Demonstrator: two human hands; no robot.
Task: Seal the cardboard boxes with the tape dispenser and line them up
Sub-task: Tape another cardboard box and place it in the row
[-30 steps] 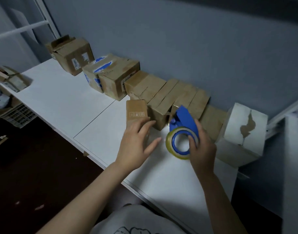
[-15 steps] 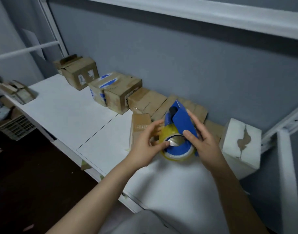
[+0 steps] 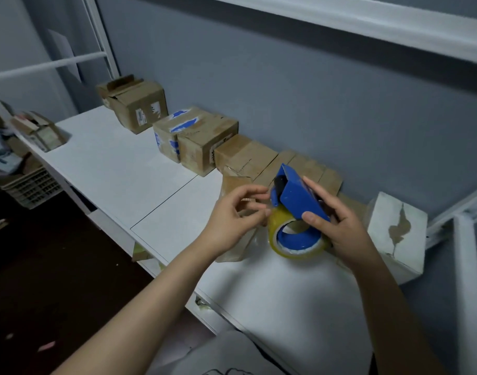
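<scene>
Head view: the right hand (image 3: 342, 228) grasps the blue plastic tape dispenser (image 3: 299, 198), lifted above the white table (image 3: 150, 190) with its mouth tilted toward 10 o'clock, probably to expose the tape end. At its 9 o'clock, the left hand (image 3: 229, 220) curls its fingers at the mouth; whether they pinch tape cannot be told. The small brown cardboard box (image 3: 236, 182) stands behind that hand. The row of brown cardboard boxes (image 3: 245, 155) lines the wall at 11 o'clock.
</scene>
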